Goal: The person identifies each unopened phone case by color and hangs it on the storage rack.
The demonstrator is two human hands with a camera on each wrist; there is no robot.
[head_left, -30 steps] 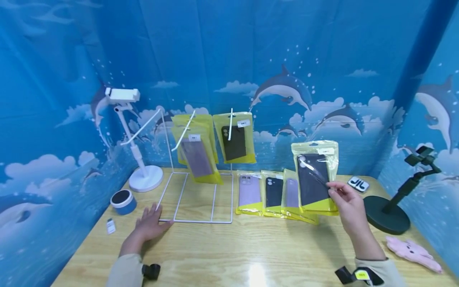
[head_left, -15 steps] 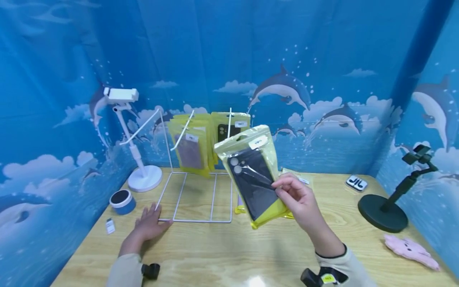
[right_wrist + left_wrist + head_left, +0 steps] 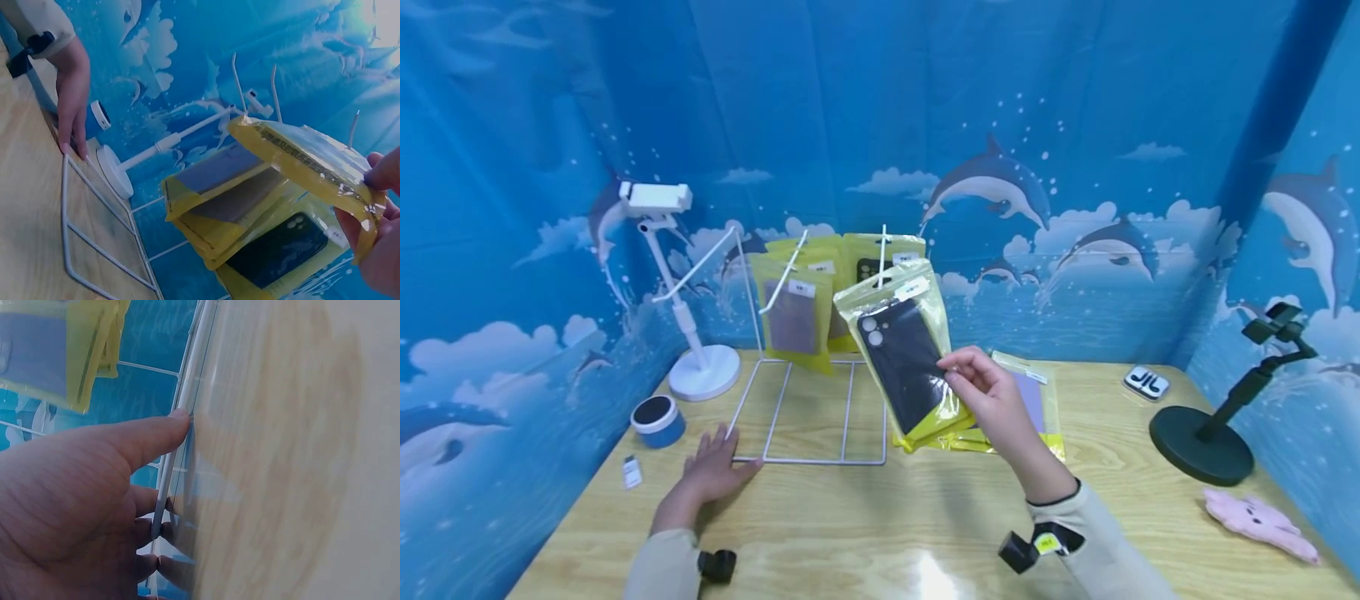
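My right hand (image 3: 964, 379) pinches a yellow-edged bag with a black phone case (image 3: 901, 357) and holds it tilted in the air, in front of a white wire rack (image 3: 808, 459). In the right wrist view the bag's top edge (image 3: 300, 153) sits just before the rack's hooks, beside hanging bags (image 3: 231, 200). Two hooks carry hanging bags, one with a purple case (image 3: 793, 315), one with a black case (image 3: 880, 260). My left hand (image 3: 717, 462) lies flat on the table with straight fingers (image 3: 150, 434) touching the rack's base wire (image 3: 194, 369).
More bagged cases (image 3: 1033, 404) lie on the wooden table (image 3: 880, 533) behind my right hand. A white phone stand (image 3: 703, 371) and a blue round tin (image 3: 657, 422) stand at left. At right are a black stand (image 3: 1204, 450), a pink toy (image 3: 1262, 521) and a small clip (image 3: 1147, 383).
My right hand has carried the black-case bag from over the lying bags at right leftward to the rack's hooks. The left hand has stayed on the rack's base.
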